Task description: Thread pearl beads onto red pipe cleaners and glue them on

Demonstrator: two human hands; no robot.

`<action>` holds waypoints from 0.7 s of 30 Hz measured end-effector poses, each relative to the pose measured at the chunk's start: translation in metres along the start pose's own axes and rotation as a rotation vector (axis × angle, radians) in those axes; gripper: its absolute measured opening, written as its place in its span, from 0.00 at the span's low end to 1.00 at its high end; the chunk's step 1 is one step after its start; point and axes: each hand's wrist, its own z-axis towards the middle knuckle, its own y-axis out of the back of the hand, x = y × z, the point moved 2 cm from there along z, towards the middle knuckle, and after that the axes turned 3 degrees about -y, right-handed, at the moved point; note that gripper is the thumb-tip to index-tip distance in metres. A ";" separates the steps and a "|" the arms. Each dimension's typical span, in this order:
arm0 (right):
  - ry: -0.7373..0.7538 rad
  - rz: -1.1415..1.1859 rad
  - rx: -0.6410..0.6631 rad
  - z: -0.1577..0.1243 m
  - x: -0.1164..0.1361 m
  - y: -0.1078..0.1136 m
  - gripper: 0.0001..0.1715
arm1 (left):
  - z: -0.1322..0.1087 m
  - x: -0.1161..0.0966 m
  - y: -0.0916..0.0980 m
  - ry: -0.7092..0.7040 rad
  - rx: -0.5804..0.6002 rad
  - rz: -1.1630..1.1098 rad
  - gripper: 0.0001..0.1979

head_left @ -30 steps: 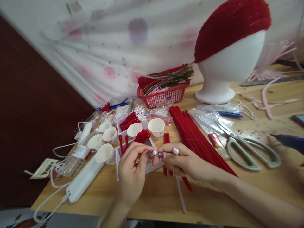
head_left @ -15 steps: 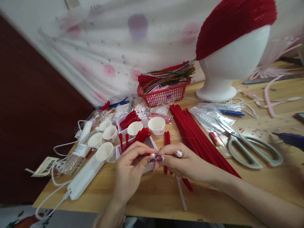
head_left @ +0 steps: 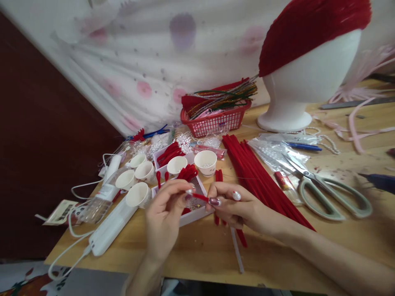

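Note:
A short red fuzzy strip (head_left: pixel 200 196) stretches between my two hands. My left hand (head_left: pixel 166 209) pinches its left end, where a small white bead shows at the fingertips. My right hand (head_left: pixel 236 205) grips the other end between thumb and finger. Behind the hands sits a white tray (head_left: pixel 193 217) with red looped pieces (head_left: pixel 187 172) and small beads in it. A white cup (head_left: pixel 205 163) holding beads stands just beyond. Short red strips (head_left: pixel 219 176) lie partly under my right hand, beside a bundle of long red strips (head_left: pixel 256 176).
Several paper cups (head_left: pixel 138 195) and a white power strip (head_left: pixel 111 230) are at the left. A red basket (head_left: pixel 216 121) and a white foam head (head_left: pixel 302 82) stand at the back. Scissors (head_left: pixel 324 191), a lighter (head_left: pixel 284 181) and a glue gun tip (head_left: pixel 376 179) lie right.
My hands have moved apart, and the red strip now shows between them. The view has shifted slightly.

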 end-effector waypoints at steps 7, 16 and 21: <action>0.034 0.025 0.004 0.001 -0.001 0.002 0.08 | -0.002 0.004 0.002 0.086 -0.055 -0.048 0.05; 0.029 0.016 0.015 -0.001 -0.004 0.003 0.08 | -0.003 0.010 -0.003 0.316 -0.073 -0.294 0.05; 0.016 0.006 0.017 -0.003 -0.004 0.003 0.07 | -0.002 0.006 -0.005 0.338 -0.066 -0.349 0.06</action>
